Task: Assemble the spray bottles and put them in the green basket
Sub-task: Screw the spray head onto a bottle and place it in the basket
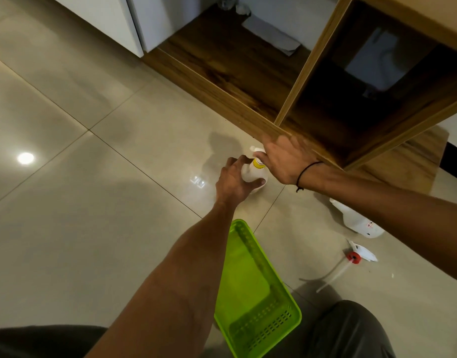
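Both hands met at one white bottle (252, 174): my left hand (233, 182) gripped its body, my right hand (281, 157) pinched its yellow-collared sprayer (258, 161).

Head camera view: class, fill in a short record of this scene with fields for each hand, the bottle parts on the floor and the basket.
left hand: grips the body of the white bottle standing on the tiled floor
right hand: fingers at the yellow collar and spray head on that bottle
second bottle: white, lying on its side, no spray head
loose spray head: red collar, tube attached, on the floor near the second bottle
green basket: on the floor, holds no bottles
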A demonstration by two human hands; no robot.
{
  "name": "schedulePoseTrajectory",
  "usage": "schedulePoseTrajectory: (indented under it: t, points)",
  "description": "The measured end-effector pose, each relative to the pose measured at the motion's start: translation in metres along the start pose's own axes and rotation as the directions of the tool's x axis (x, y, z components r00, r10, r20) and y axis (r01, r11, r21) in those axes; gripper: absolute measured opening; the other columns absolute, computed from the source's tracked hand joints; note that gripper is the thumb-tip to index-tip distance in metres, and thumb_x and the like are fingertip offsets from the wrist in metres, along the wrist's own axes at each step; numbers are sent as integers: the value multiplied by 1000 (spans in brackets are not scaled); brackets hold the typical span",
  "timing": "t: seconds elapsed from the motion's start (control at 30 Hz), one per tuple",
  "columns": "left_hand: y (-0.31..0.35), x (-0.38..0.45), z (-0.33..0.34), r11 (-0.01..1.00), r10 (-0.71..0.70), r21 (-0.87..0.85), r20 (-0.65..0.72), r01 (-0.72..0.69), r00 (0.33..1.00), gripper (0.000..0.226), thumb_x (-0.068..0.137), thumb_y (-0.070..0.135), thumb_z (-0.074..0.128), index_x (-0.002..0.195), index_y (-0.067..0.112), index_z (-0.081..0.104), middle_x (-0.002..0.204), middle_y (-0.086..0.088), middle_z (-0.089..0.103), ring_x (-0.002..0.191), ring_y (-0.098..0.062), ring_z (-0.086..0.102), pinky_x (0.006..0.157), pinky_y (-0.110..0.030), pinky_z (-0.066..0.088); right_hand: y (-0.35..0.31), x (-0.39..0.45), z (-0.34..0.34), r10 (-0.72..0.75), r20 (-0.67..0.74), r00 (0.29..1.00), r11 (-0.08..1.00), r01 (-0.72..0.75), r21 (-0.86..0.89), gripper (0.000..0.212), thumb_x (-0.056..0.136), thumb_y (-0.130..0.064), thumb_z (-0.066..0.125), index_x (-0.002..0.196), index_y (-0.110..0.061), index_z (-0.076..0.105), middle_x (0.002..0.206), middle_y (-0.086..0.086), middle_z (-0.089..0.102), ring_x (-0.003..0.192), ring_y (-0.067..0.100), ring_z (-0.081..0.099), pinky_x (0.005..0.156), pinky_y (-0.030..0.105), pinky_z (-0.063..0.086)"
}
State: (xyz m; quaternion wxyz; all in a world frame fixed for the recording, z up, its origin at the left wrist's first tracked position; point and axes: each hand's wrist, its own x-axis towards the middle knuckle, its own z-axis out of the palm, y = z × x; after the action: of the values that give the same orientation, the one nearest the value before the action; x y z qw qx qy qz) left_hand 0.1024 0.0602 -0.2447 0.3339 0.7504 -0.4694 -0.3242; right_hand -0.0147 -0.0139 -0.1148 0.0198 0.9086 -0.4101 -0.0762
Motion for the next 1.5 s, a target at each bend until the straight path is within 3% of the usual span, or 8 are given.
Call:
schedulePoseTrajectory:
  t: [0.13,0.27,0.4,0.8,1.0,1.13,1.27,1.5]
  points:
    - [10,-2,-1,996,36,88,-18,-34,999,59,76,48,85,130,33,64,126,-3,58,116,-33,57,83,-54,60,-11,4,-2,200,186,962,924,-248,290,9,97,-13,60,99,-7,55,77,13,68,60,34,67,46,37,50]
    - [19,0,-12,982,123,143,0,-122,992,59,83,54,79,135,29,65,130,-4,61,124,-30,51,93,-48,54,-1,8,-20,300,268,916,789,-396,470,35,108,-22,44,92,1,64,57,16,69,36,22,67,37,32,56]
    - [29,0,-35,961,240,131,50,-244,970,61,79,57,79,126,20,70,118,-2,71,120,-28,55,101,-48,47,5,-2,-49,286,268,920,758,-388,525,31,111,-29,45,99,-4,60,61,15,70,34,16,64,44,30,59]
    - [37,-78,-101,982,136,111,146,-153,980,64,76,67,78,128,40,54,122,10,67,112,-21,67,91,-43,59,-41,-54,-97,184,272,944,630,-326,705,34,100,-15,48,94,11,68,53,14,71,46,30,72,52,42,63]
    - [33,-138,-105,981,159,84,169,-175,973,67,75,73,77,127,38,53,114,13,71,100,-16,70,84,-39,60,-63,-92,-103,152,340,928,645,-354,677,30,96,-19,46,96,5,64,53,14,72,39,24,65,43,28,51]
    - [19,-158,-95,974,101,177,229,-143,968,79,69,78,78,131,38,49,118,11,69,105,-16,68,83,-36,56,-77,-116,-91,141,371,918,697,-358,622,23,95,-20,46,95,-3,61,54,13,72,47,29,72,53,39,64]
    - [3,-174,-77,964,29,252,220,-85,975,87,66,80,79,136,37,50,122,8,68,110,-18,68,81,-32,49,-89,-133,-69,159,388,908,727,-373,576,24,101,-25,49,107,-4,57,98,25,72,86,44,73,80,52,64]
    - [-9,-186,-62,925,6,376,118,-50,993,97,60,90,70,138,33,60,133,4,56,125,-20,58,81,-42,59,-107,-139,-33,168,399,901,770,-373,517,30,106,-29,50,124,-5,53,126,25,60,114,48,61,87,44,55]
